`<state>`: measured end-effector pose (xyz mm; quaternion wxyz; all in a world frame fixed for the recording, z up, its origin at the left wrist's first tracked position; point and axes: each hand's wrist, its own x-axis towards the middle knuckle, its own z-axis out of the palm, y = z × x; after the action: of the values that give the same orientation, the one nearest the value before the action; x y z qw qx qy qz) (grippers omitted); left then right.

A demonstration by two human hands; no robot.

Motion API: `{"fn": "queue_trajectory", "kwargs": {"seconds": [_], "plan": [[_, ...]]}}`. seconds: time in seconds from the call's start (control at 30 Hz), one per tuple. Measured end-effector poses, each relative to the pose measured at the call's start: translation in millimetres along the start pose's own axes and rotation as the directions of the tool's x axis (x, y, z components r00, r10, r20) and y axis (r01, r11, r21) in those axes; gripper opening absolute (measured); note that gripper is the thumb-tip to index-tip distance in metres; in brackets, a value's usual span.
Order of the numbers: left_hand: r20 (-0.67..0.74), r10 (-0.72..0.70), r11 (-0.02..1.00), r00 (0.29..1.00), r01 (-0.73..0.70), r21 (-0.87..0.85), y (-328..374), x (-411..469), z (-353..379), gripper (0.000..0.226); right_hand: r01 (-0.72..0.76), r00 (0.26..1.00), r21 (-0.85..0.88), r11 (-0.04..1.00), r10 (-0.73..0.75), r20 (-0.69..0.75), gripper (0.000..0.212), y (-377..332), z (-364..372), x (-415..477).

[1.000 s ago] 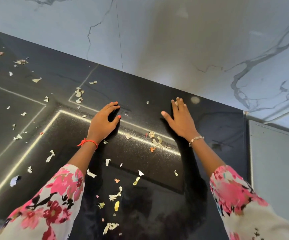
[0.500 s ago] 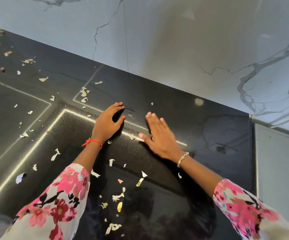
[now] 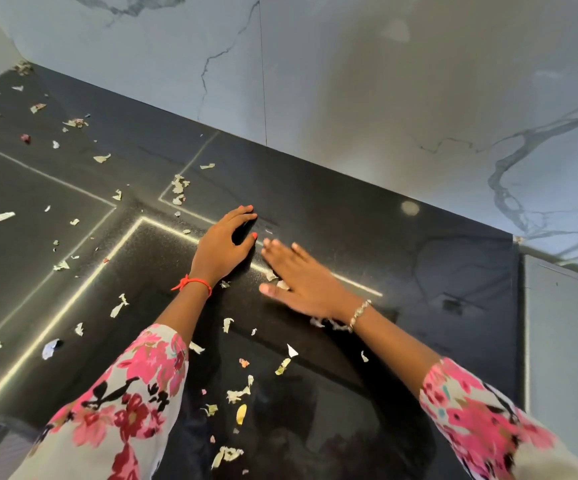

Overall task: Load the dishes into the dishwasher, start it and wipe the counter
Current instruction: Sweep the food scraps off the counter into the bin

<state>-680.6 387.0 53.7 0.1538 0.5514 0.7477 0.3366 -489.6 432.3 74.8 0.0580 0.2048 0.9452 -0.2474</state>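
Observation:
A glossy black counter (image 3: 436,271) fills the view, strewn with several pale scraps (image 3: 235,393) of peel and paper. My left hand (image 3: 221,247) rests on the counter near its middle, cupped on its edge, with a red thread at the wrist. My right hand (image 3: 305,278) lies flat on the surface just to its right, fingers spread and blurred by motion, a bead bracelet at the wrist. A few scraps (image 3: 275,277) sit under its fingers. Neither hand holds a cloth or anything else.
A white marble wall (image 3: 384,98) stands along the counter's far edge. A grey panel (image 3: 564,341) borders the counter on the right. More scraps (image 3: 76,123) lie across the left part of the counter, and bright reflected lines cross the surface.
My right hand has swept left across the counter toward my left hand, pushing scraps along. My left hand has stayed in place.

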Motion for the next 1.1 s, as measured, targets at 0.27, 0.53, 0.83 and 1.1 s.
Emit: {"fn": "queue_trajectory", "kwargs": {"seconds": [0.27,0.53,0.83,1.1], "plan": [[0.02,0.005,1.0,1.0,-0.005,0.003,0.5,-1.3,-1.2,0.036,-0.335,0.828,0.438,0.834,0.482,-0.285,0.07,1.1,1.4,-105.7],[0.181,-0.006,0.996,0.983,0.021,-0.083,-0.8,-3.4,-14.3,0.039,-0.594,0.683,0.217,0.774,0.628,-0.373,0.093,-85.1,78.8,-76.7],[0.037,-0.021,0.999,0.999,0.023,-0.048,-38.0,-121.4,-71.8,0.034,-0.445,0.753,0.28,0.851,0.524,-0.397,0.073,-62.6,39.2,-11.5],[0.03,0.017,0.998,0.999,-0.019,0.063,-56.9,-197.8,-80.0,0.039,-0.126,0.982,0.112,0.986,0.14,-0.13,0.062,-112.4,61.8,-13.0]]}}
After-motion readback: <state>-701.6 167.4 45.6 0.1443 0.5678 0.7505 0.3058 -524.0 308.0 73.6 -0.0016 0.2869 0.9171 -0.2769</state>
